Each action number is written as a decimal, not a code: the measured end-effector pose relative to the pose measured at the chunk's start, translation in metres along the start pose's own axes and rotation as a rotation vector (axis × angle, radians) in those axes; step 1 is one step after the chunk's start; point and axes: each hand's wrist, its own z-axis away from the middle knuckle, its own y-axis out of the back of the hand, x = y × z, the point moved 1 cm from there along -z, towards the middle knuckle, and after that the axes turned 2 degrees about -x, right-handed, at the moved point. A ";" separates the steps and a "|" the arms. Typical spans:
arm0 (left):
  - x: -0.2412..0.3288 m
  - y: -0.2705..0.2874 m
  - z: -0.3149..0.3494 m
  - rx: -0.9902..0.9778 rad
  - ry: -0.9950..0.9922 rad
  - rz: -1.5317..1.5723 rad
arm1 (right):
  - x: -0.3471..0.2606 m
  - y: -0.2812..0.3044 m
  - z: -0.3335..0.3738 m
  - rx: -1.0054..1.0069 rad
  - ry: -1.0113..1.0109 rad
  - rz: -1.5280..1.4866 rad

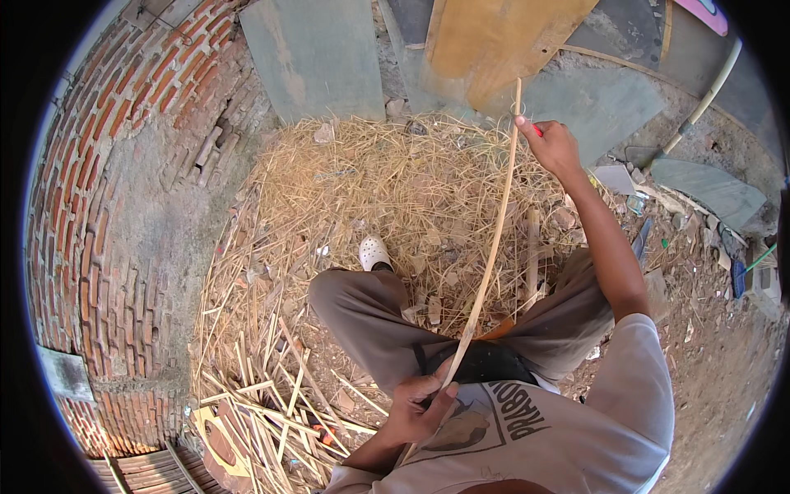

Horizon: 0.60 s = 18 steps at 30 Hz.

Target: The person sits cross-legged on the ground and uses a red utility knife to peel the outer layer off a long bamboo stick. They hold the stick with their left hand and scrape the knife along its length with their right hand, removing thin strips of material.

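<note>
A long, slightly bowed bamboo strip (494,247) runs from my lap up and away to the right. Near its lower end, my left hand (421,405) is closed around it, close to my shirt. At the far end, my right hand (550,148) is closed on a small red-handled tool (537,130), with the thumb against the strip. Most of that tool is hidden by the fingers, so its kind cannot be told. A thin pale curl shows beside the strip there. A black pad (502,367) lies across my lap under the strip.
Bamboo shavings (370,189) cover the ground ahead. Several cut strips (284,403) are piled at my lower left. A brick wall (99,239) rises on the left. Grey sheets (317,62) and a tan board (490,45) lean at the back; a pale pipe (706,99) is at far right.
</note>
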 end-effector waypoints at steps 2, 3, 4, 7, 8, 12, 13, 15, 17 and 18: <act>-0.003 0.003 0.008 -0.022 0.015 -0.013 | 0.013 0.010 -0.017 0.011 -0.050 0.045; -0.006 0.005 0.011 -0.036 -0.002 -0.050 | 0.022 0.015 -0.026 0.030 -0.085 0.058; -0.006 0.006 0.013 -0.045 -0.023 -0.086 | 0.025 0.019 -0.030 0.049 -0.114 0.071; -0.005 0.009 0.014 -0.072 -0.014 -0.118 | 0.033 0.018 -0.034 0.019 -0.086 0.118; -0.004 0.009 0.015 -0.078 -0.012 -0.108 | 0.036 0.015 -0.038 0.056 -0.090 0.116; -0.010 0.010 0.034 -0.171 -0.090 -0.083 | 0.101 0.013 -0.069 0.215 -0.281 -0.043; -0.014 0.013 0.041 -0.201 -0.132 -0.084 | 0.122 0.016 -0.077 0.251 -0.364 -0.126; -0.018 0.020 0.042 -0.084 -0.050 -0.066 | 0.141 0.026 -0.077 0.323 -0.358 -0.081; -0.010 0.023 0.038 0.039 0.082 0.004 | 0.114 0.033 -0.067 0.263 -0.280 -0.063; -0.014 0.023 0.031 0.120 0.093 0.102 | 0.081 0.022 -0.055 0.165 -0.210 -0.073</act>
